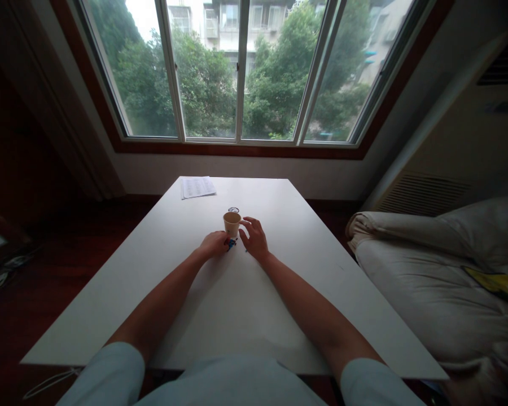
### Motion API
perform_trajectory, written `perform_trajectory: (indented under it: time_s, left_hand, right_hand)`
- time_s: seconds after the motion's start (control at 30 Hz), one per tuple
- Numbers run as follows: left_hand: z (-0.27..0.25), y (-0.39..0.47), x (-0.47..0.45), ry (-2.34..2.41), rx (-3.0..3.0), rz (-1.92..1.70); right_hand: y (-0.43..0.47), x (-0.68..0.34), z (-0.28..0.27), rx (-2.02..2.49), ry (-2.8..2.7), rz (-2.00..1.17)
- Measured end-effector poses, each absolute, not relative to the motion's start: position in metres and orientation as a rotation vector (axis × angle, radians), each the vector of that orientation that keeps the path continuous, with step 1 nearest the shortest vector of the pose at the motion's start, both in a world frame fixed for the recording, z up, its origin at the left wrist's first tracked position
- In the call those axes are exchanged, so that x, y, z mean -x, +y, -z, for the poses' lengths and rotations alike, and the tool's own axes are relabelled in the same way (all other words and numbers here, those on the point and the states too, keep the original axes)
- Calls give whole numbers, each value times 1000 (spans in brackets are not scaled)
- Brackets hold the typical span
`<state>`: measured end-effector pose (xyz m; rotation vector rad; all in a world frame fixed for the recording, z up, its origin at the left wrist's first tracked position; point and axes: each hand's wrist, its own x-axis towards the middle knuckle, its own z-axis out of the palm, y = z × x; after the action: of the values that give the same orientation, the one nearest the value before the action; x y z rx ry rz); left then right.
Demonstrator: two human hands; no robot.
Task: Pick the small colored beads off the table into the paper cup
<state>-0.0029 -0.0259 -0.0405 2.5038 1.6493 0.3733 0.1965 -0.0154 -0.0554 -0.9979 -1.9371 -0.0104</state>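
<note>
A tan paper cup (232, 225) stands upright on the white table (237, 316), its mouth facing up. Small blue and dark pieces (232, 244) lie in front of the cup, too small to name. My left hand (215, 244) is at the left of these pieces, its fingers drawn together at their edge; what they hold, if anything, is hidden. To the right of the cup is my right hand (254, 237), thumb and fingers apart, with the fingertips close to the cup's side. Whether they touch it I cannot tell. A thin dark ring-shaped thing (233, 210) lies just behind the cup.
Printed paper sheets (198, 187) lie at the table's far left corner. Beyond the far edge is a wall with a wide window (237, 141). A padded light-coloured cover (427, 270) is at the right, and cables (8, 270) lie on the floor at the left.
</note>
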Motion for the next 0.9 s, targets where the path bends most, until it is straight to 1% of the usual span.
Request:
perform_trajectory:
  time_s: [0.23,0.53,0.73,0.9]
  left_hand:
    - [32,-25,2,1673,-2484,-506]
    - [7,-29,-7,1597,-2405,-890]
    - [10,-23,-18,1476,-2308,-1269]
    - [12,-21,-27,1393,-2243,-1415]
  right_hand:
    - [-7,-200,61,1048,-1817,-11]
    - [2,-202,70,1074,-1748,-63]
    - [7,-202,77,1043,-1706,-137]
    - [13,-202,85,1064,-1730,-202]
